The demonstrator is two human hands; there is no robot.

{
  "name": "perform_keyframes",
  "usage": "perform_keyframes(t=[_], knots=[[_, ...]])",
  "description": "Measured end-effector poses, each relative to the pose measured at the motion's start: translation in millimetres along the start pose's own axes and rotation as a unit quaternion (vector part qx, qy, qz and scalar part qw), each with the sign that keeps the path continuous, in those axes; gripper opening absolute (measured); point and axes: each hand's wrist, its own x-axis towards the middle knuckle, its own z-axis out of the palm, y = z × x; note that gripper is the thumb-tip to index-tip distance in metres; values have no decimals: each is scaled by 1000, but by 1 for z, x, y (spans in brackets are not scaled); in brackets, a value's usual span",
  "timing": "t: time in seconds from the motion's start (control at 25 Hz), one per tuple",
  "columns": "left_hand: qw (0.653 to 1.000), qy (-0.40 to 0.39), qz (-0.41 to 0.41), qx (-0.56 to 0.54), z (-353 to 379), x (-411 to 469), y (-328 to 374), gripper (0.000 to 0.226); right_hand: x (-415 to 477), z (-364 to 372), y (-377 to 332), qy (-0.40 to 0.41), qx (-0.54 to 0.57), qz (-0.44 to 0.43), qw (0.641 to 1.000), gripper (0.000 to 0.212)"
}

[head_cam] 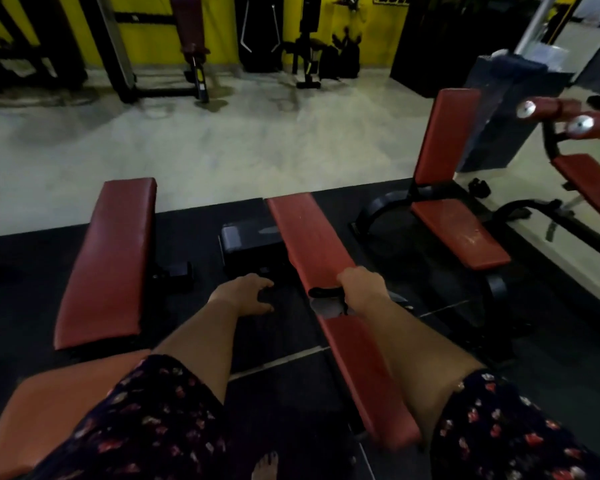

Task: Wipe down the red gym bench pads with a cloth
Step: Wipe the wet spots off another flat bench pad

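Observation:
A long red bench pad (312, 237) runs away from me in the middle of the view. My right hand (362, 284) rests on it about halfway along, shut on a dark cloth (326, 293) pressed to the pad. Just below the cloth the pad has a torn grey patch (326, 308). My left hand (248, 292) hovers over the black floor mat to the left of this pad, fingers spread and holding nothing. A second flat red pad (110, 261) lies further left. A third red bench (459, 230) with an upright backrest stands to the right.
A black padded box (246, 237) sits on the mat between the two flat benches. A small dark dumbbell (177, 271) lies beside the left bench. Red roller pads (568, 119) and another red bench stand at far right. Black machines line the yellow back wall. My bare foot (265, 465) shows below.

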Motion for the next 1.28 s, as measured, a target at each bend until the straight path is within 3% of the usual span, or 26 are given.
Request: perform_keyframes(t=[0.2, 0.72, 0.88, 1.04, 1.28], knots=[[999, 41, -2, -4, -72, 79, -45, 69, 103, -41, -28, 21, 19, -20, 999, 29], [998, 25, -64, 2, -161, 236, -145, 68, 340, -84, -39, 16, 22, -53, 998, 34], [998, 8, -64, -5, -219, 308, -163, 68, 434, -114, -32, 43, 66, -62, 995, 27], [997, 45, -56, 11, -264, 376, -184, 69, 514, -149, -32, 78, 40, -72, 994, 26], [998, 7, -52, 22, -292, 443, -219, 72, 600, -153, -48, 60, 22, -50, 997, 26]])
